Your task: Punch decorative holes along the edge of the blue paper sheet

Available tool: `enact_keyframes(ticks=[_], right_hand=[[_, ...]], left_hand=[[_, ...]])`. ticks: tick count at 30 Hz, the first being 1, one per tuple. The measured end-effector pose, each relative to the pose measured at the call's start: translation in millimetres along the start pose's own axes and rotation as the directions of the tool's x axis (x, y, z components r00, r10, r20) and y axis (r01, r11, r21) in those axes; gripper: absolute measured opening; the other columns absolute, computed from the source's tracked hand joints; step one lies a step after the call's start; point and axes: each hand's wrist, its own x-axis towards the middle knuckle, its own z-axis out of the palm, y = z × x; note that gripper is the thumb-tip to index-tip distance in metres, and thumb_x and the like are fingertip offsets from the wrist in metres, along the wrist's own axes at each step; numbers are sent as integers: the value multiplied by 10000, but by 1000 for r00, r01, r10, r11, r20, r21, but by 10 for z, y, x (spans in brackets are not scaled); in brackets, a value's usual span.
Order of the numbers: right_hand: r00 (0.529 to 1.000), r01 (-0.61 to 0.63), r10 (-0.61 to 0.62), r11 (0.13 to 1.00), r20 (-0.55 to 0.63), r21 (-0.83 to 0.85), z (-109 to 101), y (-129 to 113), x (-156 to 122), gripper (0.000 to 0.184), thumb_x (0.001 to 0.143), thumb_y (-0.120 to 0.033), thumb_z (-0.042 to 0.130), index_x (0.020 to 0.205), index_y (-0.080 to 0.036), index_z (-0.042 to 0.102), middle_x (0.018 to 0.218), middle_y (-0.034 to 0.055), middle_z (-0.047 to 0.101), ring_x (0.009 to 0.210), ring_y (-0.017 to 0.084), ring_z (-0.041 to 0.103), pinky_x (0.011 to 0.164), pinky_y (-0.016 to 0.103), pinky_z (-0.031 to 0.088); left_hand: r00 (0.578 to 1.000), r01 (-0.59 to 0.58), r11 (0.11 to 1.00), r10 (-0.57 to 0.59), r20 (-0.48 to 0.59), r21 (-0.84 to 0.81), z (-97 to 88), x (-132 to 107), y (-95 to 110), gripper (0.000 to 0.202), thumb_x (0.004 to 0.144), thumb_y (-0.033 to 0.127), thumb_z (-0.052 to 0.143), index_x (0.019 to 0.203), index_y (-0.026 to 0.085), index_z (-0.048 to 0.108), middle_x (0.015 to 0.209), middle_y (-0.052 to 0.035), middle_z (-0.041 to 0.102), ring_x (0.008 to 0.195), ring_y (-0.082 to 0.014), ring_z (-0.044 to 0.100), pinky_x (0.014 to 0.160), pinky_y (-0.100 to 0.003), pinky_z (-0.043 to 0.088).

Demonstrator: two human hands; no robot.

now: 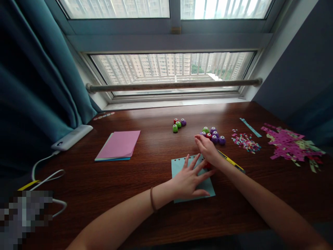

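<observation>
Left hand: my left hand lies palm down, fingers spread wide, over the light blue sheet; a thin brown band circles the wrist.
Right hand: my right hand reaches to just right of centre, fingers close together and pointing left, at the near side of the cluster; I cannot tell whether they touch or pinch any piece.
Light blue sheet: the light blue sheet lies flat, lower centre, partly under my left hand; a row of small dark marks runs along its upper edge.
Red object: a red object shows between my hands, mostly hidden; type not determinable.
Cluster: a cluster of small round-topped pieces, purple, green and red, right of centre.
Second group: four similar pieces, one red, one purple, two green, near centre.
Yellow tool: a slim yellow and dark tool lies aslant, partly behind my right forearm.
Scraps: coloured confetti, a light blue strip and a heap of pink and pale strips, right of frame.
Paper stack: a paper stack, pink uppermost, left of centre.
White device: a white device with a white cable, far left.
Surface: dark wooden table, below a window with a metal bar across it, upper frame.
</observation>
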Motion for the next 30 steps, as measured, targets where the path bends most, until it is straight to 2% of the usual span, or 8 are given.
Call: enact_keyframes(ticks=[2, 5, 10, 13, 16, 19, 23, 30], right_hand=[[1000, -5, 1, 978, 18, 207, -160, 10, -61, 297, 926, -366, 377, 1022, -145, 550, 997, 89, 593, 923, 213, 545, 832, 330, 430], [993, -23, -15, 945, 114, 326, -387, 62, -247, 269, 898, -376, 459, 1015, -153, 554, 958, 72, 599, 858, 192, 574, 761, 299, 464], [935, -35, -83, 946, 346, 322, -541, 167, -545, 378, 784, -284, 649, 1120, -173, 515, 944, 43, 593, 817, 170, 575, 720, 274, 482], [923, 9, -108, 966, 369, 260, -526, 178, -592, 404, 748, -177, 663, 1126, -189, 521, 945, 23, 595, 835, 159, 566, 771, 276, 465], [921, -15, -96, 960, 378, 279, -531, 194, -578, 410, 772, -150, 619, 1161, -198, 500, 955, 19, 592, 835, 148, 569, 777, 269, 468], [944, -40, -58, 957, 325, 287, -580, 246, -559, 415, 780, -159, 605, 1176, -190, 486, 942, 22, 590, 830, 150, 576, 761, 265, 477], [985, 4, -30, 989, 171, 148, -632, 307, -534, 374, 768, -149, 614, 1129, -191, 525, 958, 20, 598, 862, 161, 570, 776, 272, 457], [997, 68, -68, 998, 20, 18, -592, 319, -434, 189, 784, -170, 626, 969, -185, 589, 934, 7, 614, 844, 164, 570, 767, 264, 441]], left_hand=[[1000, -7, 1000, 7, -2, -8, 2, 3, -7, 738, 803, 650, 396, 1407, 307, 147, 1466, -119, -65, 1313, -404, -30, 978, -641, 20], [1000, 0, 1000, 0, -13, -29, -4, 3, -8, 785, 784, 618, 475, 1410, 303, 120, 1434, -163, -177, 1307, -421, -41, 981, -629, 62], [1000, 2, 999, -2, -8, -55, -9, -5, -5, 682, 802, 569, 494, 1381, 324, 230, 1436, -155, -177, 1303, -430, -32, 982, -625, 81], [1000, 10, 998, -10, -5, -67, 6, -10, -10, 611, 816, 539, 490, 1355, 321, 302, 1450, -153, -118, 1303, -432, 1, 976, -633, 85], [999, 34, 996, -34, 0, -80, 16, -13, -17, 563, 834, 542, 452, 1337, 317, 339, 1461, -147, -26, 1306, -422, 28, 973, -637, 92], [999, 46, 995, -44, 14, -85, 12, -15, -20, 553, 842, 554, 424, 1336, 316, 345, 1460, -147, 16, 1309, -413, 40, 978, -629, 94], [999, 43, 996, -41, 29, -80, -1, -8, -17, 567, 843, 557, 421, 1345, 310, 330, 1456, -165, 20, 1306, -418, 49, 981, -622, 93], [999, 41, 997, -40, 28, -67, 8, -6, -11, 575, 851, 563, 393, 1351, 287, 323, 1449, -182, 46, 1309, -414, 46, 981, -622, 88]])
